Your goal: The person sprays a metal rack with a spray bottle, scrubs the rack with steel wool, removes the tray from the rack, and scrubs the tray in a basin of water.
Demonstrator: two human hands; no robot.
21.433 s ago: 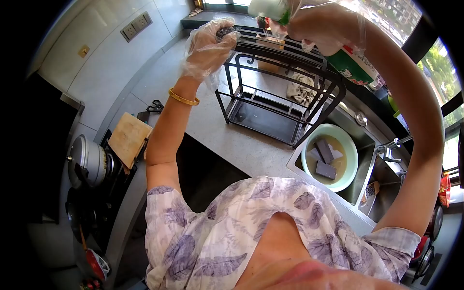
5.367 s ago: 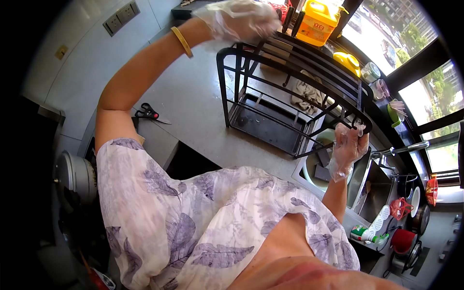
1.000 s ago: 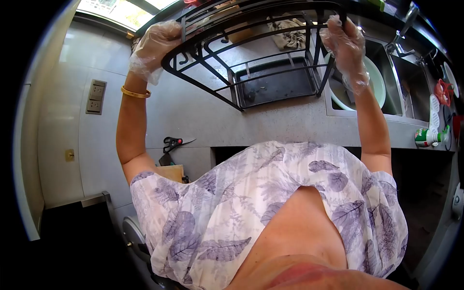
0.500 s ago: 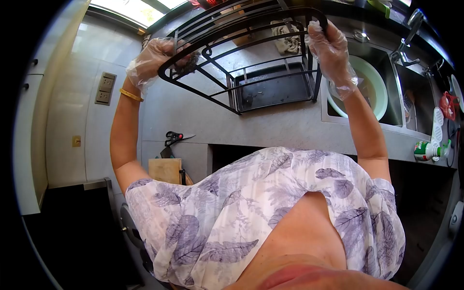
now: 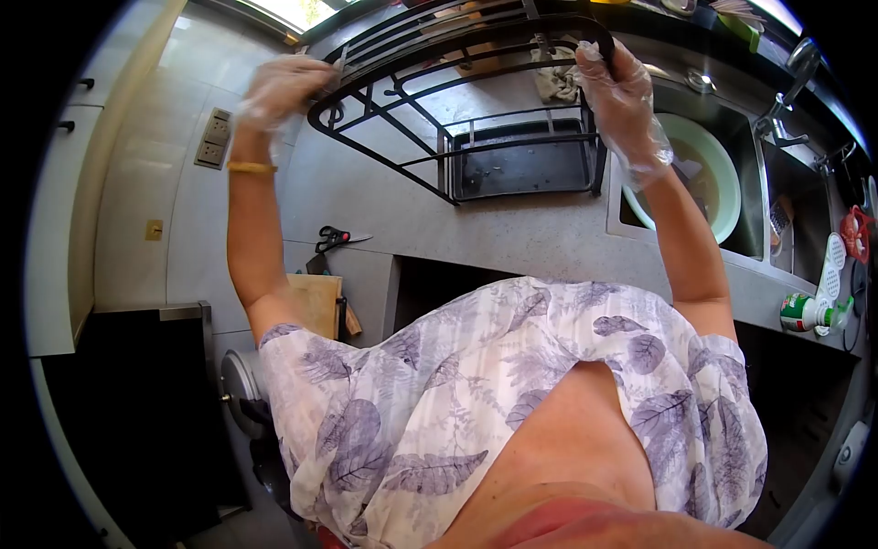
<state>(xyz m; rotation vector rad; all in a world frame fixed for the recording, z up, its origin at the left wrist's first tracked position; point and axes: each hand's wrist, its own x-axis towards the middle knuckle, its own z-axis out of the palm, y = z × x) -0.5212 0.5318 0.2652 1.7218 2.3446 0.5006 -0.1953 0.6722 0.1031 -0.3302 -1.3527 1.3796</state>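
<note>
A black metal rack (image 5: 430, 165) stands tilted in view on the grey counter, with a dark tray (image 5: 521, 167) at its base. My left hand (image 5: 288, 89), in a clear plastic glove, is at the rack's upper left end; its fingers are blurred and bent, and what they hold is hidden. In the half-second-old frame a dark scouring pad showed in it. My right hand (image 5: 619, 96), gloved too, is closed round the rack's upper right corner. A gold bangle sits on my left wrist.
Right of the rack, a pale green basin (image 5: 727, 174) with cloudy water sits in the sink (image 5: 752, 220). Scissors (image 5: 336, 238) and a wooden board (image 5: 315, 302) lie at the left. A green-white bottle (image 5: 801, 313) is at the right, and a crumpled cloth (image 5: 556, 80) behind the rack.
My left hand has moved up slightly along the rack's left end, and the dark pad no longer shows. My right hand keeps its hold on the corner. The view has shifted a little.
</note>
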